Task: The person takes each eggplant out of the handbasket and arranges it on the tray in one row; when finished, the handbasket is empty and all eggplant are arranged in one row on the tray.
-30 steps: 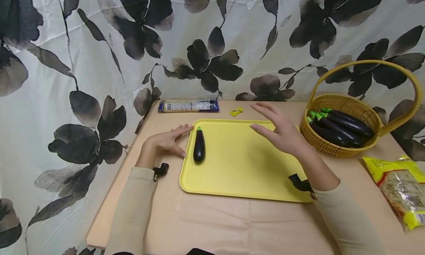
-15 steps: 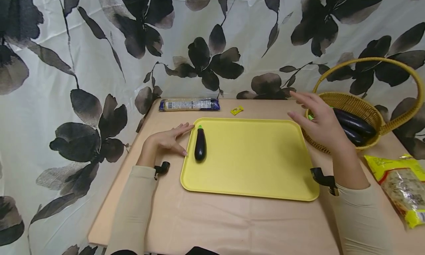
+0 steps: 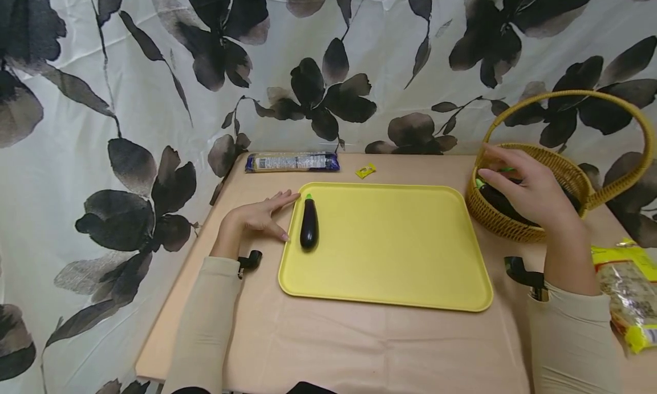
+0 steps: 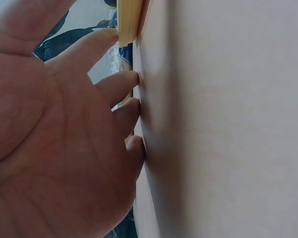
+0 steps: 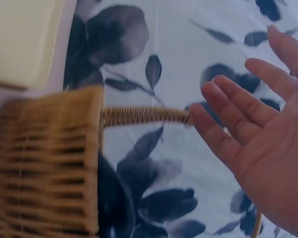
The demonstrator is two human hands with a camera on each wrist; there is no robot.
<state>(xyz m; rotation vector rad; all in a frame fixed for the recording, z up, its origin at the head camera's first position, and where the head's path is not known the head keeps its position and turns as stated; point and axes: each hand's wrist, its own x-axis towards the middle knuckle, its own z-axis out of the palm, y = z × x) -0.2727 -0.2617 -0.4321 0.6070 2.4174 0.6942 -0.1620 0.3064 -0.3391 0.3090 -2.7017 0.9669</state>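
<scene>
My left hand (image 3: 259, 217) rests at the left rim of a yellow tray (image 3: 390, 246), its thumb and a fingertip at the edge. One small dark eggplant (image 3: 309, 226) with a green tip lies near that rim. At the right, my right hand (image 3: 534, 191) reaches over a wicker basket (image 3: 505, 227) and covers most of the eggplants (image 3: 494, 199) inside. The right wrist view has this hand (image 5: 268, 144) with extended fingers and nothing in them, above the basket's rim, where a dark eggplant (image 5: 111, 203) shows. In the left wrist view the fingers touch the table beside the tray (image 4: 129, 22).
Behind the tray lie a blue-ended packet (image 3: 292, 162) and a small yellow wrapper (image 3: 366, 170). A yellow bag (image 3: 628, 291) sits at the right, partly behind the right forearm. The basket's tall handle (image 3: 570, 94) arches over it. A floral curtain (image 3: 318, 40) hangs behind the table.
My right hand has moved right from above the tray to over the basket and lowered toward the eggplants. The left hand stays at the tray's left rim.
</scene>
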